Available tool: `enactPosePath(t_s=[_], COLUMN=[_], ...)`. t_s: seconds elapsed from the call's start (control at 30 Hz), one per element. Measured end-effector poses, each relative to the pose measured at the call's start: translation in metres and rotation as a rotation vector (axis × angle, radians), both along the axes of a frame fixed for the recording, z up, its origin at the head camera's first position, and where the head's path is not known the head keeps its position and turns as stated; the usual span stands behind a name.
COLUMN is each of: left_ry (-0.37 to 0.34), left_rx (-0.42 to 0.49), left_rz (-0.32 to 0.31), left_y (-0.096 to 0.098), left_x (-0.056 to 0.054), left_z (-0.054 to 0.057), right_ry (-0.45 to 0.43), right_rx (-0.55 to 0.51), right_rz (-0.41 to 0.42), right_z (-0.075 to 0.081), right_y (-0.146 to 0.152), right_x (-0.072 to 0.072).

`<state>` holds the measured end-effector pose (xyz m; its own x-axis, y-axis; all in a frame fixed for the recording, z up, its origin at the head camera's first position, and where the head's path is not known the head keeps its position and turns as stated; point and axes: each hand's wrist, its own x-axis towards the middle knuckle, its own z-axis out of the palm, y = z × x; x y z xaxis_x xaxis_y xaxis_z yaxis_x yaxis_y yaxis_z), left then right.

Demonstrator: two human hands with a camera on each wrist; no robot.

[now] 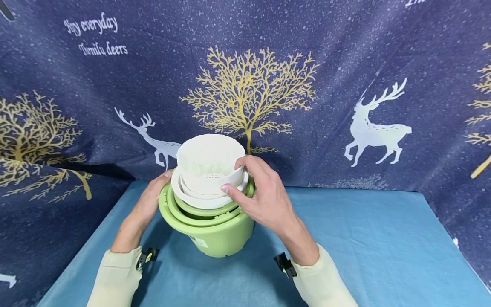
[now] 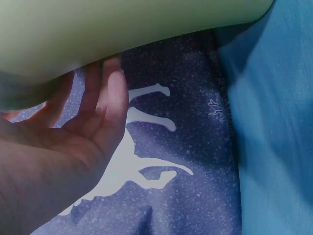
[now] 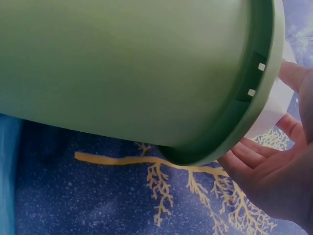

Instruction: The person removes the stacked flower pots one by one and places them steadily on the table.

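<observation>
A nested stack of plastic flowerpots stands on the table, with a large green flowerpot outermost and smaller green rims inside it. White pots sit in the top, and the uppermost white flowerpot tilts, its slotted inside showing. My right hand pinches this white pot's right side between thumb and fingers. In the right wrist view, its fingers are beside the green rim. My left hand rests against the left side of the green pot, its fingers fairly straight; the pot hides some fingertips.
A blue cloth covers the table around the pots. Behind it hangs a dark blue curtain printed with white deer and yellow trees. The large pot has a small white label on its front.
</observation>
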<state>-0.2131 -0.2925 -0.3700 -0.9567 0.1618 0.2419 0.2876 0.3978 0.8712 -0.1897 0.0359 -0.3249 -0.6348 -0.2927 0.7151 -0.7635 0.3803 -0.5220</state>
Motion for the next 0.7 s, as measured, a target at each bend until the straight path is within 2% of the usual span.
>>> enactPosePath(t_s=[0.2,0.7], left_ry=[-0.002,0.016], left_rx=[-0.006,-0.008], left_rz=[-0.002,-0.003], left_y=[-0.0002,-0.0012], left_x=[-0.0004,-0.0010], left_z=[-0.0002,-0.0008], right_ry=[0.009,0.065], right_rx=[-0.030,-0.105], right_rz=[0.024,0.007], right_z=[0.0018,0.0055], right_y=[0.0006,0.0025], right_x=[0.0009,0.0022])
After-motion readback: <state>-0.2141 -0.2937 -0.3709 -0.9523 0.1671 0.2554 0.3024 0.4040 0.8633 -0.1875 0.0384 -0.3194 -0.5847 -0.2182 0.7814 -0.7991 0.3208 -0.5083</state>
